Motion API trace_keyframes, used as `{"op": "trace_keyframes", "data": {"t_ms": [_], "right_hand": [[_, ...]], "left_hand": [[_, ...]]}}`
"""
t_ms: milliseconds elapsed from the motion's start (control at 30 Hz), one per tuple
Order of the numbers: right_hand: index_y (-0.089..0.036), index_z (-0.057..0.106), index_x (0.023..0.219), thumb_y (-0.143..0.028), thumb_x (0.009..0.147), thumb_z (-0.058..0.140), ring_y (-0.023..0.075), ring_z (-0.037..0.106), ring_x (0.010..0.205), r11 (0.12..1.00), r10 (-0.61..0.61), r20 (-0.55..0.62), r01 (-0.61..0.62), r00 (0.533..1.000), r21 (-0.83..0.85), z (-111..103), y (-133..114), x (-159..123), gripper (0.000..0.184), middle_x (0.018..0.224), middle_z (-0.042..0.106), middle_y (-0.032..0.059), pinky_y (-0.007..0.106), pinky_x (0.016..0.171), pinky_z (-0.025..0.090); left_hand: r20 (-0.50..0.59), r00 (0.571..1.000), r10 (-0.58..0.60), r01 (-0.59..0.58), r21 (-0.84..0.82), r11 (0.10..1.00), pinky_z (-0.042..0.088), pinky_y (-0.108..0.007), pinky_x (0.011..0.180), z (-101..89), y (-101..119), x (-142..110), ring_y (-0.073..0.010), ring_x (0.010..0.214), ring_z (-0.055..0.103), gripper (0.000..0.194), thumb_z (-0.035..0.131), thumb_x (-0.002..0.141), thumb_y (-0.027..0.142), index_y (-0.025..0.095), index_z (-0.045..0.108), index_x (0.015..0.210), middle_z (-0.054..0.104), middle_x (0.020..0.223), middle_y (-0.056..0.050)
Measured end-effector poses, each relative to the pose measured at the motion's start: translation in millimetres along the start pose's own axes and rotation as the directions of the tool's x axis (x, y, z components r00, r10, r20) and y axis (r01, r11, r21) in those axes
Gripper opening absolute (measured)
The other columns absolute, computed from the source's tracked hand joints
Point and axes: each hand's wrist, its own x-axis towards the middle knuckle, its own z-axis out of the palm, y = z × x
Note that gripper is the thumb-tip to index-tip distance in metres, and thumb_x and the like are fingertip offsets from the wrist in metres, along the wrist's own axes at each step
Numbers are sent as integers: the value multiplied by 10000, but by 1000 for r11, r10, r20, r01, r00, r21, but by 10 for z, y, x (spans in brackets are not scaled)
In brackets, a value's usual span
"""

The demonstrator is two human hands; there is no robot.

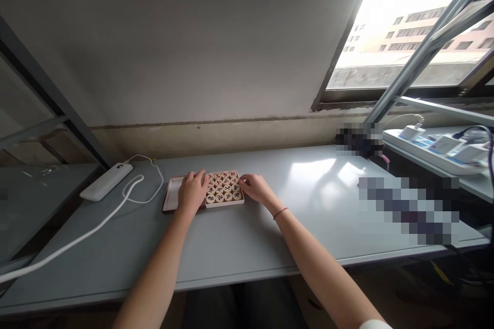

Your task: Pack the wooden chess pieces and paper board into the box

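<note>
An open box (225, 204) with white sides stands on the grey desk, filled with rows of round xiangqi pieces (219, 198). Red characters mark the far rows and black ones the near rows. Joined to its left, or lying against it, is a tray-like lid (173, 191) with a pale inside and dark red edge. Over the lid and the box's left edge lies my left hand (192, 191), fingers stretched out and touching the leftmost pieces. My right hand (255, 188) is pinched at the box's right rim; whether its fingertips hold the rim or a piece is hidden.
On the left of the desk (231, 257) lies a white power bank (106, 181) with a white cable (96, 224). A power strip (432, 151) with plugs sits on the right. Metal frame posts flank the desk, with a wall behind. Blurred-out items lie at the right.
</note>
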Motion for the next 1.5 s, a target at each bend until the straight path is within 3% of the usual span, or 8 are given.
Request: {"op": "trace_keyframes", "data": {"t_ms": [333, 467, 600, 733, 933, 1100, 1267, 1500], "right_hand": [[-167, 717, 915, -258, 853, 449, 154, 577, 623, 1000, -8, 19, 8, 1000, -16, 15, -57, -28, 290, 773, 709, 71, 217, 520, 330], [-192, 650, 1089, -286, 851, 487, 150, 584, 657, 998, -57, -105, 54, 993, -31, 8, -62, -52, 303, 890, 695, 63, 222, 572, 381], [-228, 463, 1309, -345, 821, 567, 144, 592, 718, 937, -336, -256, 349, 906, 6, 27, -149, -110, 512, 1210, 572, 98, 254, 631, 459], [-219, 585, 1105, -276, 868, 505, 136, 600, 750, 874, -430, -357, 482, 829, 65, 38, -217, -125, 256, 1009, 626, 63, 238, 667, 475], [-195, 618, 937, -245, 830, 509, 148, 581, 745, 987, -162, -407, 154, 899, -53, -120, 13, -30, 161, 946, 629, 56, 235, 640, 430], [-156, 652, 874, -216, 824, 491, 222, 572, 860, 936, 153, -191, -204, 970, -288, -209, 272, 24, 179, 917, 616, 114, 276, 693, 409], [-148, 567, 1183, -292, 838, 533, 245, 548, 985, 955, 59, -236, -123, 970, -268, -193, 206, 8, 376, 1092, 592, 142, 295, 781, 409], [-175, 603, 1103, -320, 907, 452, 180, 624, 748, 999, 2, -18, -3, 1000, -50, -11, -99, -44, 287, 815, 696, 56, 238, 619, 387]], "left_hand": [[-15, 1000, 5, -5, 17, 1000, 432, -333, 757, 17, 57, -6, -259, 949, 581, 227, 469, 884, 301, 192, 647, 971, 636, 996, -90], [-103, 994, 46, -49, -30, 998, 385, -338, 805, -26, 107, -2, -224, 913, 593, 139, 480, 887, 263, 200, 603, 876, 670, 895, -52], [-153, 984, 88, -123, -239, 963, 391, -296, 798, -123, 312, 8, -177, 853, 624, 110, 516, 875, 305, 204, 559, 887, 672, 856, -23], [-55, 991, 121, -133, -445, 885, 435, -237, 691, -218, 539, 39, -146, 757, 635, 105, 520, 862, 314, 212, 534, 882, 662, 814, 1], [18, 995, 98, -93, -187, 978, 458, -257, 709, -208, 277, 181, -186, 834, 636, 274, 364, 930, 346, 213, 595, 996, 664, 960, -67], [222, 970, -100, 114, -49, 992, 454, -286, 734, -113, -55, 215, -239, 918, 637, 285, 401, 895, 305, 206, 599, 1075, 696, 974, -74], [247, 966, -70, 82, -40, 996, 448, -285, 764, -14, -54, 199, -236, 970, 632, 307, 413, 882, 243, 193, 571, 1141, 687, 1080, -80], [209, 977, -37, 41, -14, 999, 429, -265, 705, 5, -44, 224, -219, 913, 634, 258, 391, 891, 214, 205, 584, 1062, 694, 1012, -66]]}}
